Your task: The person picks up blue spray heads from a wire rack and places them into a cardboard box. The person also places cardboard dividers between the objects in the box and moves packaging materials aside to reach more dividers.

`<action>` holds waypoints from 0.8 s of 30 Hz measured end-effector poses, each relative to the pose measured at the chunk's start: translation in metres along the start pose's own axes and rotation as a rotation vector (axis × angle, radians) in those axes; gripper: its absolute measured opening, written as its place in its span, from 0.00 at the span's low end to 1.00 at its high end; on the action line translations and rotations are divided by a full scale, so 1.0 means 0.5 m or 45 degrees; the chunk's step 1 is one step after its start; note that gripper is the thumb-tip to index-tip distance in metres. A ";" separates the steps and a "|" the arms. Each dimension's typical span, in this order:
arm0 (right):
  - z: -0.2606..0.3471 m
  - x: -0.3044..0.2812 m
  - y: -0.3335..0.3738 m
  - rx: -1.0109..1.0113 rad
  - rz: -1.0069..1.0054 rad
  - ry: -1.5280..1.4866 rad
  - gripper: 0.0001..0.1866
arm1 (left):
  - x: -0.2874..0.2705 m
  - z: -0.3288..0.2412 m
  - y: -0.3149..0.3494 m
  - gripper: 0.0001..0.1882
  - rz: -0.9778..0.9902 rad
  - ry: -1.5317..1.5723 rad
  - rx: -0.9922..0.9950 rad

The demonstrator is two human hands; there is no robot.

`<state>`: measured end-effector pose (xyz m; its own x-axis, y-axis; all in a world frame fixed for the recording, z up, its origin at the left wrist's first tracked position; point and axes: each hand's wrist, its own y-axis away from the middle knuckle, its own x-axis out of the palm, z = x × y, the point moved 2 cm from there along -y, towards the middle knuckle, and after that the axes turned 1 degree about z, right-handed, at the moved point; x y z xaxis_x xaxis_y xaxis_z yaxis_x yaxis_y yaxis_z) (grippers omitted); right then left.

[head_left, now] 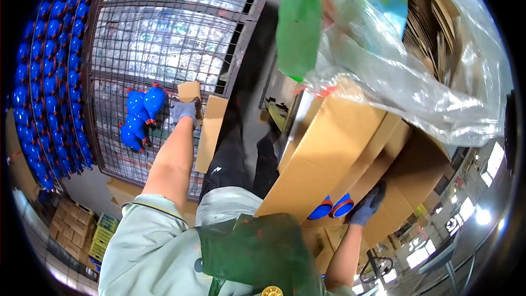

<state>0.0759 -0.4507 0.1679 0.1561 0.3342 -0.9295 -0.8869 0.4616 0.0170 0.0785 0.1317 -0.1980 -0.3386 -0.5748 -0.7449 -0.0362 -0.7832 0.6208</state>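
My left hand (185, 111), in a grey glove, reaches forward over the wire mesh. Its fingers are closed on the near edge of a small cardboard piece (189, 91). Just left of that hand, several glossy blue rounded pieces with red ends (143, 111) lie in a cluster on the mesh. On the right stands an open cardboard box (329, 142) with tall flaps. My right hand (368, 206), gloved too, is inside it, fingers stretched along the cardboard. Two blue pieces with red rims (342, 206) sit in the box beside that hand.
Long strings of blue pieces (49, 82) hang at the far left. A wire mesh surface (159, 44) covers stacked, plastic-wrapped goods. Clear plastic (372, 49) holding cardboard sheets (433, 27) overhangs the box. Cartons (71, 222) and yellow crates (103, 238) stand at lower left.
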 end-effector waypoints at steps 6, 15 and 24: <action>-0.160 0.027 -0.080 0.199 0.374 -0.328 0.25 | 0.010 0.122 -0.194 0.40 -0.191 0.561 0.789; -0.126 -0.016 -0.011 -0.254 0.309 0.210 0.22 | -0.432 -0.025 0.561 0.26 0.563 1.472 1.439; -0.014 -0.052 0.100 0.036 0.469 -1.582 0.25 | -0.317 0.020 1.110 0.22 1.347 0.969 1.548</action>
<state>0.0244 -0.4417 0.1903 0.2161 0.9719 0.0937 -0.9567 0.1916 0.2192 0.1028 -0.2095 0.2671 -0.2216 -0.9163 0.3337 -0.8386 0.3537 0.4144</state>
